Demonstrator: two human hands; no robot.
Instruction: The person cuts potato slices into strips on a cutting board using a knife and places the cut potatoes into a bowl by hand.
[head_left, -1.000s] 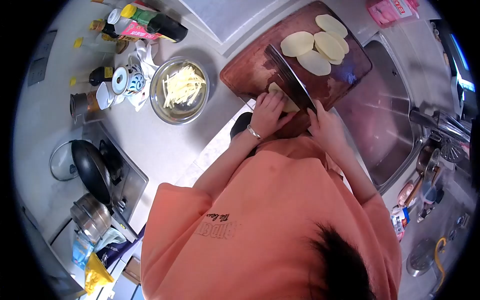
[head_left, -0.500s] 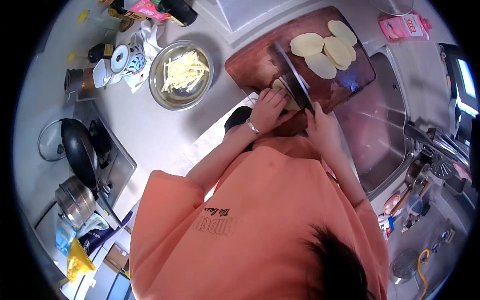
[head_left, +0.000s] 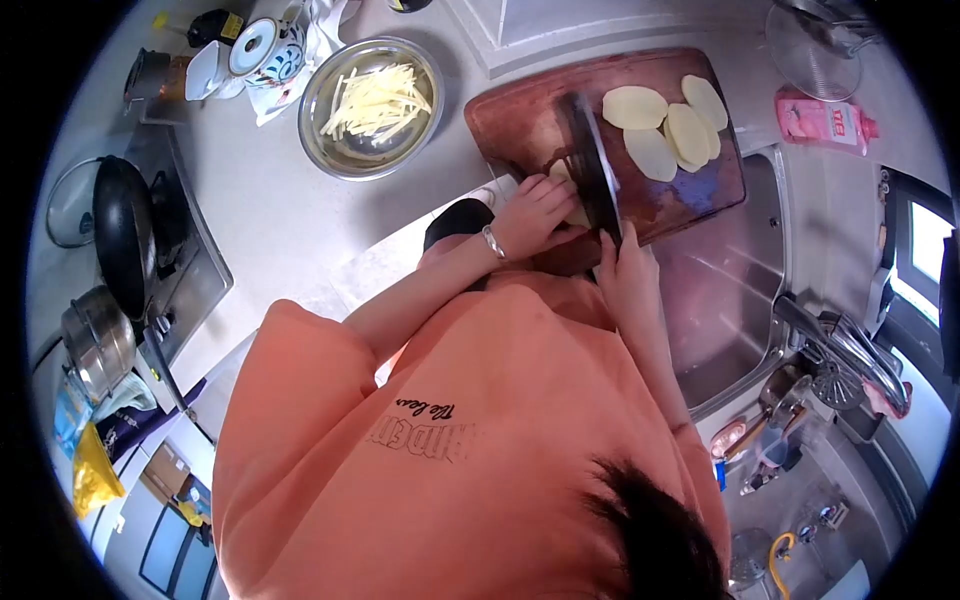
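My left hand (head_left: pixel 535 218), with a silver bracelet at the wrist, is closed over a few pale potato slices (head_left: pixel 563 178) at the near part of the wooden cutting board (head_left: pixel 520 105). Its fingers are bent and mostly cover the slices. Right beside them, my right hand (head_left: pixel 630 270) grips the handle of a kitchen knife (head_left: pixel 590 150). The broad dark blade points away from me, its edge down by the left fingertips. Several larger potato slices (head_left: pixel 650 152) lie overlapping on the board's far right. A metal bowl (head_left: pixel 310 140) of potato strips (head_left: pixel 375 103) stands to the left.
The sink (head_left: pixel 725 290) lies under the board's right side, with a faucet (head_left: pixel 815 330) beyond it. A pink bottle (head_left: pixel 825 122) is at the back right. To the left are a patterned pot (head_left: pixel 270 55), a black wok (head_left: pixel 122 235) on the stove and a steel pot (head_left: pixel 98 340).
The camera view has shifted, so the board and bowl sit differently in the frame. The knife blade stands slightly more upright against the slices. Both hands keep their holds.
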